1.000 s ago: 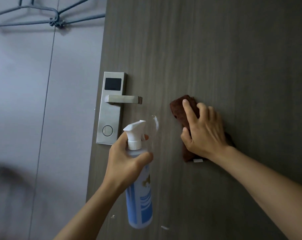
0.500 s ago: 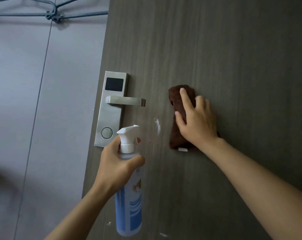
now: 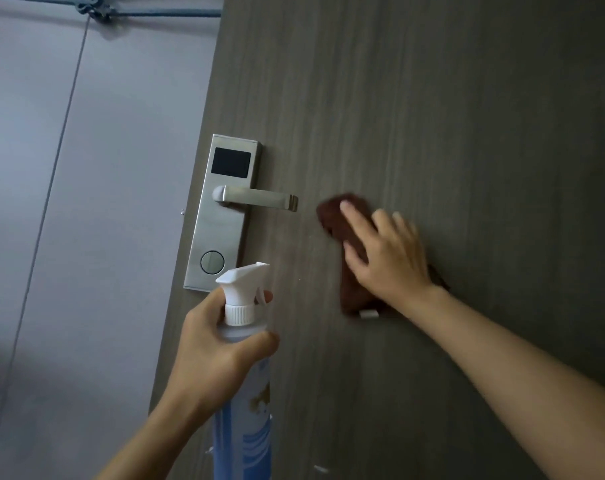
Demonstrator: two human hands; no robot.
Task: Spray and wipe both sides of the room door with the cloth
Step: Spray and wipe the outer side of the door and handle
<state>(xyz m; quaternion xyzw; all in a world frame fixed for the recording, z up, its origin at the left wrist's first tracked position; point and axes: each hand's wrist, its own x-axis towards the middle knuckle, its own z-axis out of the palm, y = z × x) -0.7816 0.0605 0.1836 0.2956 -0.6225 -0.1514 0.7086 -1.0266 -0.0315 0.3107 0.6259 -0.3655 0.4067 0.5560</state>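
Shifted leftward toward the lever handle [image 3: 259,197], the brown cloth [image 3: 349,258] is pressed flat against the door [image 3: 467,133] by the right hand [image 3: 387,258], fingers extended; the spray bottle [image 3: 242,393] is gripped by the left hand [image 3: 218,348].

One dark grey wood-grain door [image 3: 432,98]. One brushed steel lock plate [image 3: 221,216], with one black reader window [image 3: 231,162], one steel lever handle [image 3: 256,197] and one round keyhole cover [image 3: 212,262]. One brown folded cloth [image 3: 349,251]. One white-nozzled blue spray bottle [image 3: 242,410]. My two hands: left hand [image 3: 214,348], right hand [image 3: 387,258].
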